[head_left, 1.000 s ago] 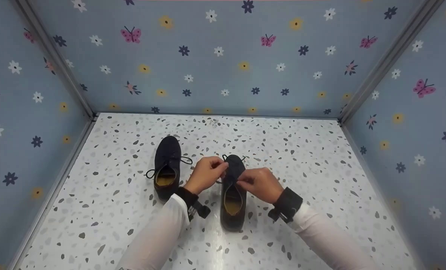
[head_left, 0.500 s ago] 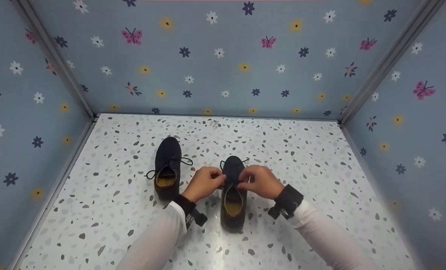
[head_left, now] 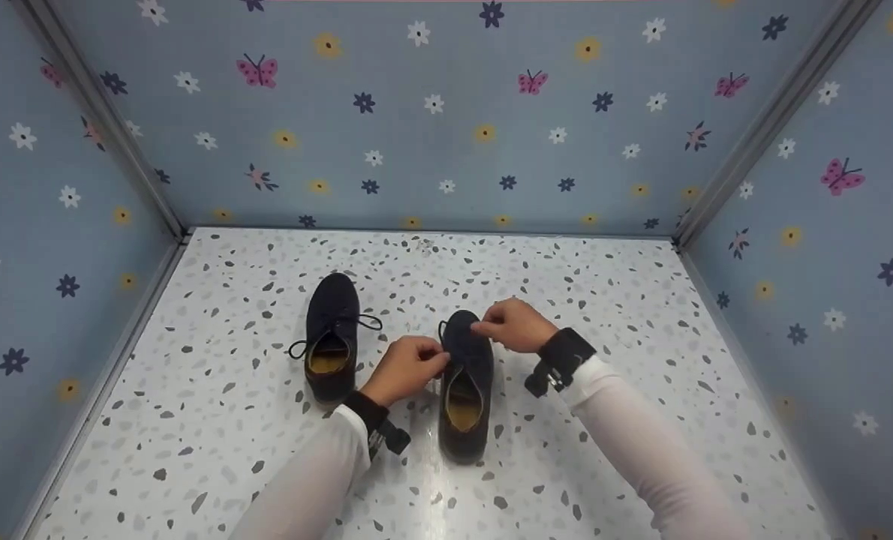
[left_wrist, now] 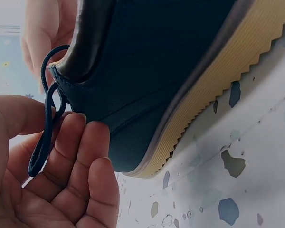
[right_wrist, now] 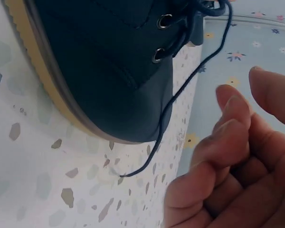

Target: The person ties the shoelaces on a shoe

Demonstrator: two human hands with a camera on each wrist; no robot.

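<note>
A dark navy lace-up shoe with a cream ridged sole stands on the floor between the hands, toe pointing away. My left hand is at its left side, pinching a loop of the shoelace between thumb and forefinger; the loop dangles over the curled fingers. Beside the toe, on the right, my right hand has its fingers loosely bent, with a gap between thumb and forefinger and nothing in it. In the right wrist view a loose lace end trails down across the toe, apart from that hand.
To the left stands the matching shoe, its lace tied in a bow. The speckled white floor is bounded by blue flower-patterned panels at the back and both sides.
My right hand has moved off the lacing, forward to beside the toe. The left hand has drawn slightly back along the shoe's left side. Both shoes stay in place.
</note>
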